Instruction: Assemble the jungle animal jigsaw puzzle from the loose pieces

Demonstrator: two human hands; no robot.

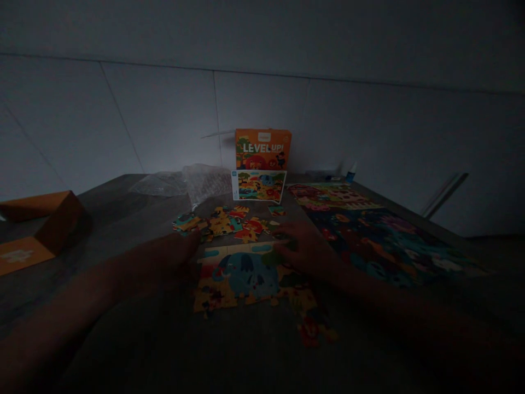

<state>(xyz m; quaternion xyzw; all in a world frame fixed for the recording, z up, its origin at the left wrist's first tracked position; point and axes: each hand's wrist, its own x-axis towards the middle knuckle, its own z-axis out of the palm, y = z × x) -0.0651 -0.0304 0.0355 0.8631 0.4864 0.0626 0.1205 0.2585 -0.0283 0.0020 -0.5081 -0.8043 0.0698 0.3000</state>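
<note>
The scene is very dark. A partly joined jigsaw (246,276) with a blue elephant lies on the table in front of me. My left hand (176,254) rests at its left edge, fingers curled near loose pieces (223,221). My right hand (305,249) lies on the jigsaw's upper right edge, fingers bent down on a piece there. Whether either hand grips a piece is too dark to see.
An orange "LEVEL UP!" box (262,148) stands at the back with a picture card (258,186) leaning on it. Clear plastic wrap (184,183) lies to the left, an orange box lid (41,224) far left, a finished colourful puzzle (381,235) on the right.
</note>
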